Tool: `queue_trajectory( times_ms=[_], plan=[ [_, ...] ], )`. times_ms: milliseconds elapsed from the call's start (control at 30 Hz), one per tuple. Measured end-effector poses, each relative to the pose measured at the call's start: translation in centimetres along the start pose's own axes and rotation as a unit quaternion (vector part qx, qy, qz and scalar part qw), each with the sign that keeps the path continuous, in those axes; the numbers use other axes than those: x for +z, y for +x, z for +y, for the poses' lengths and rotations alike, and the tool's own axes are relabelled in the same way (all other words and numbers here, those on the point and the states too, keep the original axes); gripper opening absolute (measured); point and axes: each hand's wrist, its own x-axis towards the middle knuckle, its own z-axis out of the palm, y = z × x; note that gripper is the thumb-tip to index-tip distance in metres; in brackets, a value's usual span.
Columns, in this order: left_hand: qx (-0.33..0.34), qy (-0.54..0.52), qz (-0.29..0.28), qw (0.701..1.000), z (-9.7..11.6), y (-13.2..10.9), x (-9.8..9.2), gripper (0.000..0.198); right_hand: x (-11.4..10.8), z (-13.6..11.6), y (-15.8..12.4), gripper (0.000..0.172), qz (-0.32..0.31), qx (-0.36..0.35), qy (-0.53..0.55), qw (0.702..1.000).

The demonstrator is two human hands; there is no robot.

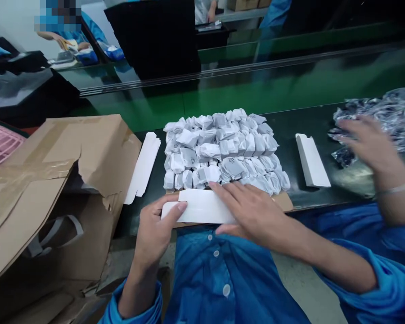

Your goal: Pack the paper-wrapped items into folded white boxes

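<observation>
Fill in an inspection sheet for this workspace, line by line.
Surface: dark, smooth worktop, partly covered.
Work items: long white paperboard carton in hand; rows of white-wrapped small packets on a brown cardboard sheet; second long white carton at right; flat white paperboard piece at left.
Clutter: torn brown cardboard box at left; shiny clear-plastic pile at far right.
Hands: left hand grips the carton's left end; right hand lies over its right end; a co-worker's blurred hand is at the pile.
Cables: nothing seen for certain; the pile's contents are unclear.
Surroundings: flat green strip beyond the worktop; person in blue clothing across it.
</observation>
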Motion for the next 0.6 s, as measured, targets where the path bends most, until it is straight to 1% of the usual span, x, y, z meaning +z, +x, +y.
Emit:
queue_trajectory(
  times_ms=[33, 67, 100, 133, 167, 200, 300, 367, 433, 500, 600],
  plan=[
    [-0.020, -0.043, -0.023, 0.999, -0.4, 0.0, 0.1, 0.030, 0.6, -0.5, -0.5, 0.078, 0.042, -0.014, -0.057, 0.997],
    [-0.035, -0.073, -0.062, 0.995, -0.7, -0.1, 0.1, 0.032, 1.0, -0.8, -0.9, 0.076, 0.064, -0.037, -0.091, 0.993],
    [-0.042, -0.080, -0.108, 0.990, -0.8, -0.2, -0.1, 0.032, 1.2, -0.9, -1.3, 0.070, 0.072, -0.062, -0.106, 0.990],
    [-0.039, -0.065, -0.148, 0.986, -0.7, -0.3, -0.3, 0.030, 1.3, -0.7, -1.5, 0.063, 0.072, -0.086, -0.107, 0.988],
    [-0.028, -0.036, -0.174, 0.984, -0.6, -0.3, -0.6, 0.028, 1.1, -0.5, -1.7, 0.058, 0.067, -0.109, -0.099, 0.987],
    [-0.009, -0.005, -0.183, 0.983, -0.4, -0.3, -0.8, 0.026, 0.9, -0.1, -1.7, 0.055, 0.060, -0.130, -0.084, 0.986],
    [0.051, 0.058, -0.157, 0.985, 0.1, -0.2, -0.7, 0.021, 0.3, 0.8, -1.7, 0.053, 0.053, -0.165, -0.059, 0.983],
    [0.082, 0.075, -0.133, 0.985, 0.1, 0.0, -0.1, 0.017, 0.4, 1.0, -1.7, 0.052, 0.063, -0.165, -0.066, 0.982],
    [0.105, 0.098, -0.101, 0.984, -0.1, 0.2, 0.5, 0.014, 0.8, 0.9, -2.0, 0.046, 0.081, -0.158, -0.091, 0.980],
    [0.119, 0.122, -0.066, 0.983, -0.2, 0.5, 0.8, 0.012, 1.2, 0.7, -2.3, 0.037, 0.106, -0.154, -0.117, 0.975],
    [0.108, 0.129, -0.046, 0.985, -0.1, 0.5, 0.5, 0.010, 1.3, 0.9, -2.6, 0.031, 0.131, -0.136, -0.125, 0.974]
  ],
)
